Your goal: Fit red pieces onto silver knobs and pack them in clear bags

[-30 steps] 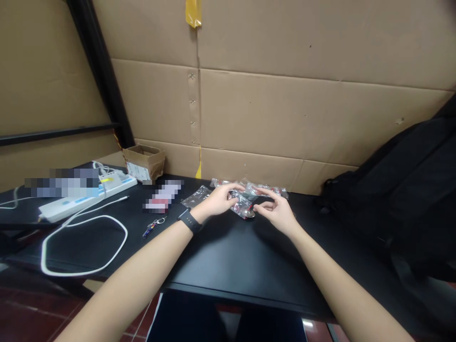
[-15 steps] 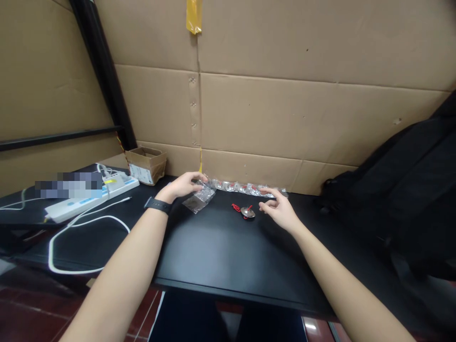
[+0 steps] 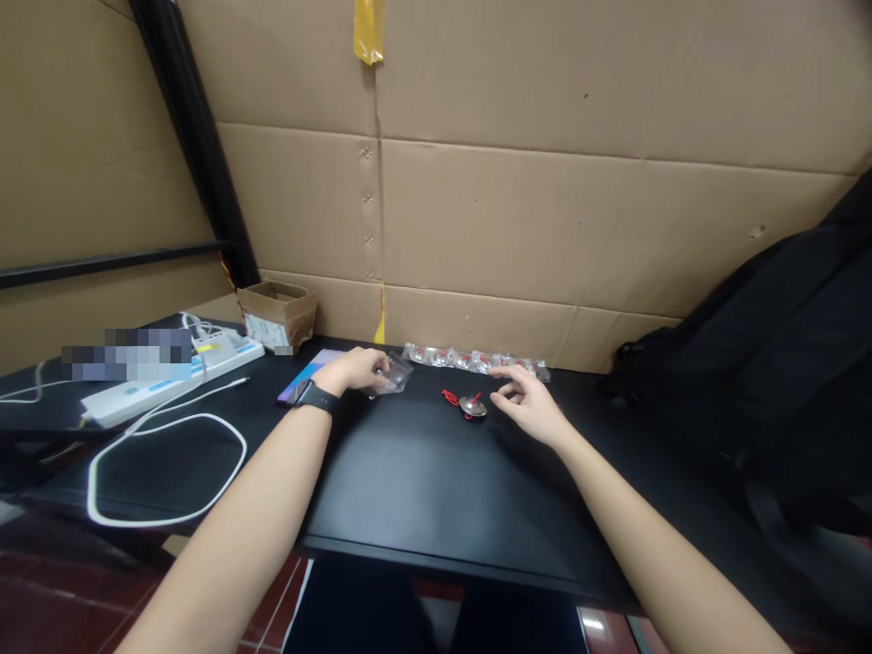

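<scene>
My left hand (image 3: 361,369), with a dark watch on its wrist, has its fingers curled onto a crinkled clear plastic bag (image 3: 395,375) just over the black tabletop. My right hand (image 3: 528,401) is open, its fingers loosely bent and apart, holding nothing. Just left of its fingertips lies a shiny, domed round metal piece with a red cord (image 3: 472,406), perhaps a small cymbal. Behind it, along the cardboard wall, a row of several similar pieces in clear wrappers (image 3: 463,361) is partly covered by my right fingers.
A phone (image 3: 310,371) lies under my left wrist. Farther left are a white power strip (image 3: 113,401), a looped white cable (image 3: 92,481) and a small cardboard box (image 3: 300,318). A black backpack (image 3: 769,363) stands at the right. The cardboard wall (image 3: 518,227) bounds the table's back.
My left hand has come down and closed on the plastic bag, which has turned and bunched, uncovering the phone and the row's left end. My right hand has barely moved.
</scene>
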The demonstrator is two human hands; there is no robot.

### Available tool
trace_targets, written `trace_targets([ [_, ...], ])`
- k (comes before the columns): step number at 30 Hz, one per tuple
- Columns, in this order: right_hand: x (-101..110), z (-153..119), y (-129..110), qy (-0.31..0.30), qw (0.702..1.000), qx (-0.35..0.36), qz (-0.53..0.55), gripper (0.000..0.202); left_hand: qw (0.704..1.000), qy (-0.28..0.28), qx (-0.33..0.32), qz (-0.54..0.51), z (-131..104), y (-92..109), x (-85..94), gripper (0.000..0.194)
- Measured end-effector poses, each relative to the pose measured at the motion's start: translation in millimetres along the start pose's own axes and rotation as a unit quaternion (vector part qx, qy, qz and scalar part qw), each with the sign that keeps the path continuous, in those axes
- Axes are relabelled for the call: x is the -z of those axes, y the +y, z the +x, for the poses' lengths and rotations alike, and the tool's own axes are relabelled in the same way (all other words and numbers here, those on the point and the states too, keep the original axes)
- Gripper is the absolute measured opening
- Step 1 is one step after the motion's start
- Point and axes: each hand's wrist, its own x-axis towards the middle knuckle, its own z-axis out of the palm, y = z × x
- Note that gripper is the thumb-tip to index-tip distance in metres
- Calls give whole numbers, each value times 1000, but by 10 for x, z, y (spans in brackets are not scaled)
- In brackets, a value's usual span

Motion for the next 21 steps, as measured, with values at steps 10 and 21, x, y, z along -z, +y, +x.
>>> trace_targets([
  [10, -11, 2, 29, -25, 998, 32, -53, 29, 998, -16, 59, 19, -11, 264, -87, 49],
  [21, -32, 1, -9, -44, 996, 38, -65, 26, 996, 26, 55, 64, 44, 216, -217, 45],
])
